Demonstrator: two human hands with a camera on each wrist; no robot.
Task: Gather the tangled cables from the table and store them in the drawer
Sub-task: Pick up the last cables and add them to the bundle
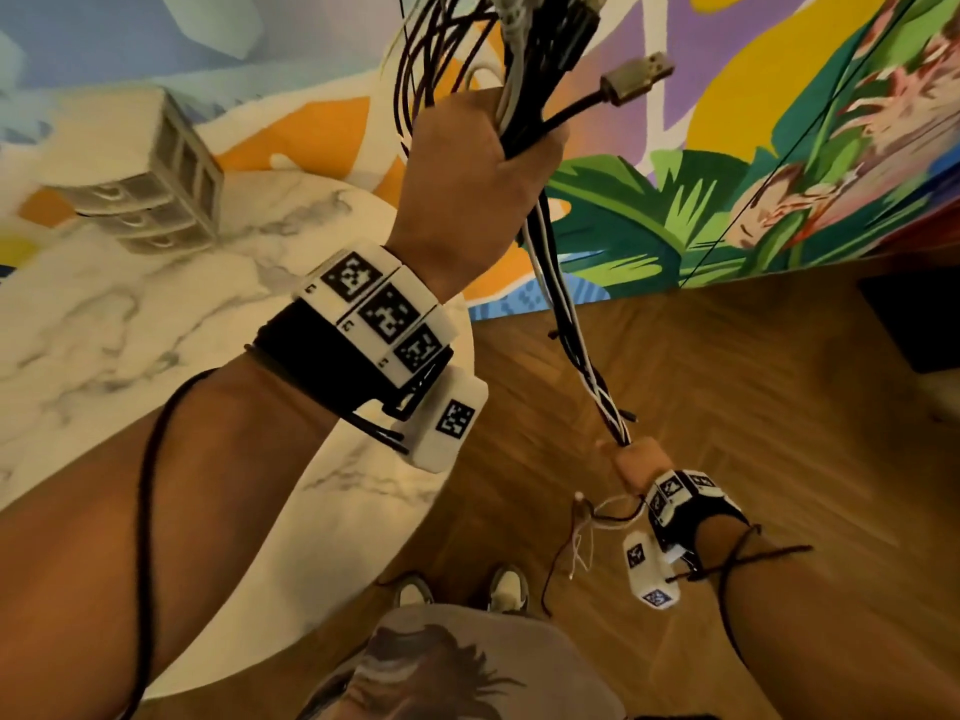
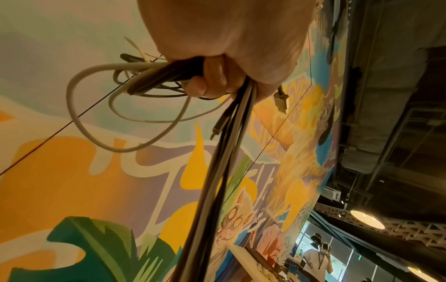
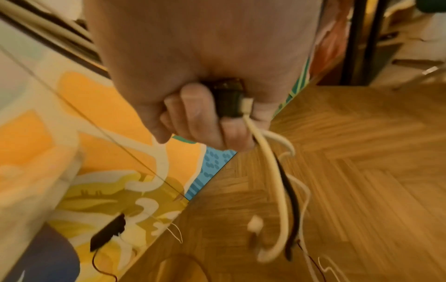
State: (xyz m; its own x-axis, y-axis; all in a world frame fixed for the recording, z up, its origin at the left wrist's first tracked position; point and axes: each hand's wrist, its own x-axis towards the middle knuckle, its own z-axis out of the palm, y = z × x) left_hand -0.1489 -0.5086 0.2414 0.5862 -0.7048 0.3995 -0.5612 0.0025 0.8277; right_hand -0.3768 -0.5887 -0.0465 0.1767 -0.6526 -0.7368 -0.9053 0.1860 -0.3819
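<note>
The left hand (image 1: 470,171) is raised above the marble surface (image 1: 130,324), fingers (image 2: 205,80) curled tight round the bundle of cables (image 1: 563,304) (black and white strands). Lower down, over the wooden floor (image 1: 753,407), the right hand (image 1: 636,459) grips the bundle's other end, apparently by a dark plug. A set of 3 drawers (image 1: 156,200) stands on the surface, well apart.

drawer unit (image 1: 150,184) at table's (image 1: 130,324) far edge, tabletop before it bare

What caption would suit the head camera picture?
Left hand raised and right hand lowered, stretching the cable bundle between them.
</note>
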